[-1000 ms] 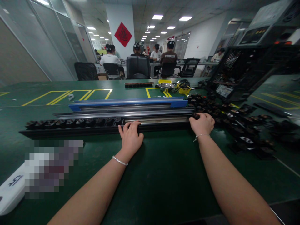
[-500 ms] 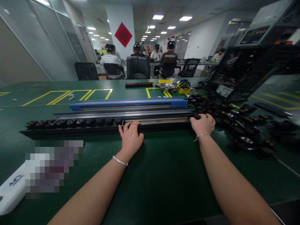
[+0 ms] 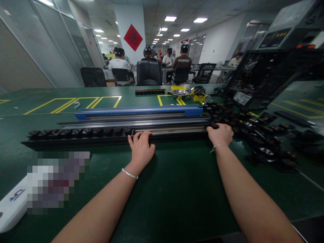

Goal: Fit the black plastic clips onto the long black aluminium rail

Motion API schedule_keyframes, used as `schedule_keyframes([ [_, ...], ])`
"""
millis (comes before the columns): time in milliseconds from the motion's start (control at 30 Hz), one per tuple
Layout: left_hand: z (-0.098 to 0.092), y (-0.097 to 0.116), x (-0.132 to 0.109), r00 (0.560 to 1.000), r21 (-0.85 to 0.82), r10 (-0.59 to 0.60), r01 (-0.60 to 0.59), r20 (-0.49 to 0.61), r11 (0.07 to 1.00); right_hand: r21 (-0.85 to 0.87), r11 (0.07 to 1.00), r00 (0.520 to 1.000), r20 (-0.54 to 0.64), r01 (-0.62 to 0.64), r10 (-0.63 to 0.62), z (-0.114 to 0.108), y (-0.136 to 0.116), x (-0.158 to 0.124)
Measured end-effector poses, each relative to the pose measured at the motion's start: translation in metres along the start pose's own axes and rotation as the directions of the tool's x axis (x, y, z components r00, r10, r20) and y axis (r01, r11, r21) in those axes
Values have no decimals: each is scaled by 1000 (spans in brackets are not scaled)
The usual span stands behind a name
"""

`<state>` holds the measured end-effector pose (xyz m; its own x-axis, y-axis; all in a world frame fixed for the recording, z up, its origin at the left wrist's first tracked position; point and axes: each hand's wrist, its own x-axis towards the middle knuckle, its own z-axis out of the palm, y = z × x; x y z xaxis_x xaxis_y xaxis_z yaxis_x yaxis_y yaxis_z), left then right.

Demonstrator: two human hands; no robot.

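Observation:
A long black rail (image 3: pixel 76 139) lies across the green table, its left half filled with small dark parts (image 3: pixel 83 132). My left hand (image 3: pixel 140 148) rests on the rail's middle, fingers laid flat over its front edge. My right hand (image 3: pixel 220 134) is at the rail's right end, fingers curled on a small dark part whose shape is mostly hidden by the fingers. A heap of the same dark parts (image 3: pixel 253 126) spreads just right of that hand.
Behind the black rail lie a grey metal rail (image 3: pixel 131 122) and a blue-capped rail (image 3: pixel 136 111). A metal bowl (image 3: pixel 179 92), a black crate (image 3: pixel 255 77) and a machine (image 3: pixel 291 30) stand at the back right. A white object (image 3: pixel 12 206) sits front left. People sit at far desks.
My right hand has shifted slightly right and toward me at the rail's end. My left hand has stayed put.

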<state>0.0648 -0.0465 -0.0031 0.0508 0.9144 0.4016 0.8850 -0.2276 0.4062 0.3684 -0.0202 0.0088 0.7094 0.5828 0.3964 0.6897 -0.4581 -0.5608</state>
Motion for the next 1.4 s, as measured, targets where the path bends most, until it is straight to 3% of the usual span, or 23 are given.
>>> schedule_keyframes([
  [567,0,2,0,1000,4,-6,6,2,1000,11,1000,1000,28,-14,14,2,7,8],
  [1100,2,-1,1,1000,4,-6,6,-9,1000,120,986,993,30,-115,112,1,10,15],
  [1400,2,-1,0,1000,0,2,-2,-21,1000,161,981,994,2,-107,108,-1,11,15],
])
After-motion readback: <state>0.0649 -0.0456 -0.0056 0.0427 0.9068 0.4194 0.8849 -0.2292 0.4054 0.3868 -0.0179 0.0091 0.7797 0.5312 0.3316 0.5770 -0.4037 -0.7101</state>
